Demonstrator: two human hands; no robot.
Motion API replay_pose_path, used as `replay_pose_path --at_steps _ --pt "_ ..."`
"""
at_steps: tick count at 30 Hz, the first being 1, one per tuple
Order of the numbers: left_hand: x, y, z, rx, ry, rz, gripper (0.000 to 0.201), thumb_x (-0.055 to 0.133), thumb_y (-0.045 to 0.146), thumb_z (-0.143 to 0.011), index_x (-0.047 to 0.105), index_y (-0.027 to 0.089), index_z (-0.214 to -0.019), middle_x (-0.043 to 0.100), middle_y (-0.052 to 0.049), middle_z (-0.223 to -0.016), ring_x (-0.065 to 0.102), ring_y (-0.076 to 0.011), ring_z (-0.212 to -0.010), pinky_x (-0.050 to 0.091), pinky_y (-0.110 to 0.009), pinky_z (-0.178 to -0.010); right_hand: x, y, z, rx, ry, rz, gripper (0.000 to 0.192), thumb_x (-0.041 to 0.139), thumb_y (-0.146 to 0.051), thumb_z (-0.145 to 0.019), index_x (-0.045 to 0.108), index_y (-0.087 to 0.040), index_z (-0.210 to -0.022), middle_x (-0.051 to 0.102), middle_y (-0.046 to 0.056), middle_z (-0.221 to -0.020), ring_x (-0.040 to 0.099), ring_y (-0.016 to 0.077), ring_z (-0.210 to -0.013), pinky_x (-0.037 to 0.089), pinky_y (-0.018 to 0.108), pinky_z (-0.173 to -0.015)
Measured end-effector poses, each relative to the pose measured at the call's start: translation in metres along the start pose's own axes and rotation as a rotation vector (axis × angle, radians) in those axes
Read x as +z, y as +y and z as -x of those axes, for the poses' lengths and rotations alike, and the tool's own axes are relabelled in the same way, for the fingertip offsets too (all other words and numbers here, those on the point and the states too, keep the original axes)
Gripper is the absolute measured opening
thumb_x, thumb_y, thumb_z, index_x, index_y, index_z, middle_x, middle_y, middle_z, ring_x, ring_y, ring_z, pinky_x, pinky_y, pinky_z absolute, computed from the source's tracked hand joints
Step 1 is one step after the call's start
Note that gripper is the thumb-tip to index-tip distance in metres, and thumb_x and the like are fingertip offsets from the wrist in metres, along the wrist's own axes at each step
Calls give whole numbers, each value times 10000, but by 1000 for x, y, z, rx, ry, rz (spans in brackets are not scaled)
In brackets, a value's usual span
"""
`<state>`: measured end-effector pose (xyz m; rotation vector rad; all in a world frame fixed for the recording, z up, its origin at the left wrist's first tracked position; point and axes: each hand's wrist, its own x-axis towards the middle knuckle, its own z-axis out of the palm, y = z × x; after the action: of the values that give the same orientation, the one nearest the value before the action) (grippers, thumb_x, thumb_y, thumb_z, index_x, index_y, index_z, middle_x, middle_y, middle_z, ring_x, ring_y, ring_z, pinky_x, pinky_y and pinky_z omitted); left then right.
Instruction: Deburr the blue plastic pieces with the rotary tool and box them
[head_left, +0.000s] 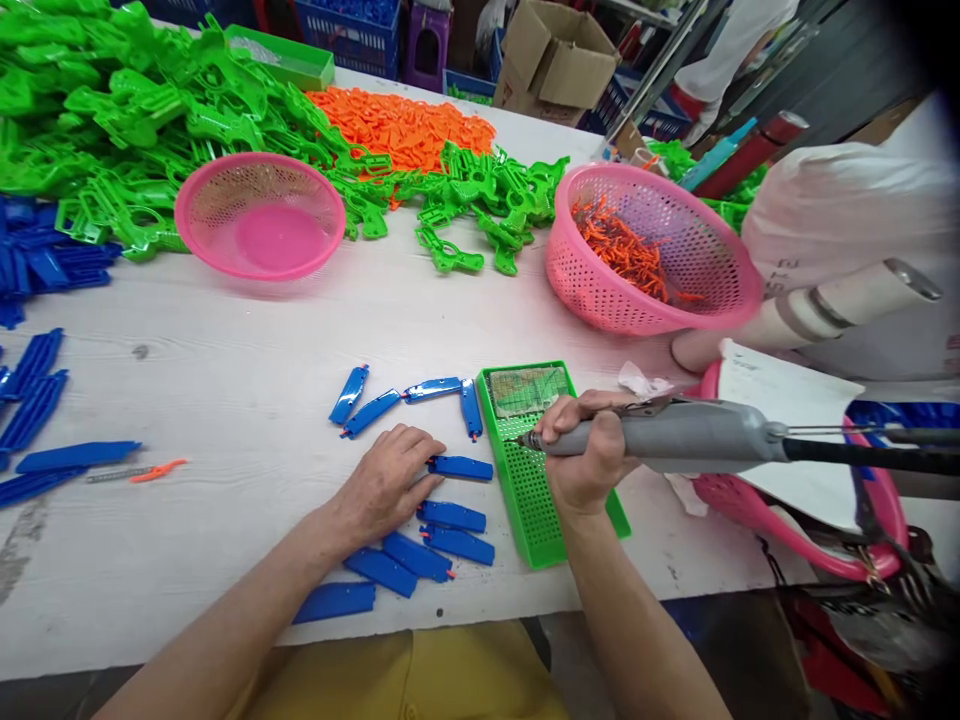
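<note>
My left hand lies flat on the white table, its fingertips on a blue plastic part. Several more blue parts lie in a row under and beside that hand. My right hand grips a grey electric screwdriver, its tip pointing left over a green tray. A black cable runs from the tool to the right. Further blue parts lie in an arc beyond my left hand.
An empty pink basket and a pink basket of orange pieces stand farther back. Green parts and orange parts are heaped behind. More blue pieces lie at left. Another person's sleeve is at right.
</note>
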<state>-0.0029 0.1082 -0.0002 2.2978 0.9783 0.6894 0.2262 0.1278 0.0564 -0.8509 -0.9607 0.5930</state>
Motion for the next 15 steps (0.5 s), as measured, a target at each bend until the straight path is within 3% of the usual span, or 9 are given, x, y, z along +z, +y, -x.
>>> replay_pose_path --at_steps 15 --pt "6 6 -4 -17 -8 -148 98 610 229 -984 616 191 -1073 646 -64 -1028 566 -244 -946 449 -393 -797 4 -10 -2 -11 -32 29 119 609 -316 -872 557 -223 -818 509 -89 -585 486 87 -415 450 248 -421"
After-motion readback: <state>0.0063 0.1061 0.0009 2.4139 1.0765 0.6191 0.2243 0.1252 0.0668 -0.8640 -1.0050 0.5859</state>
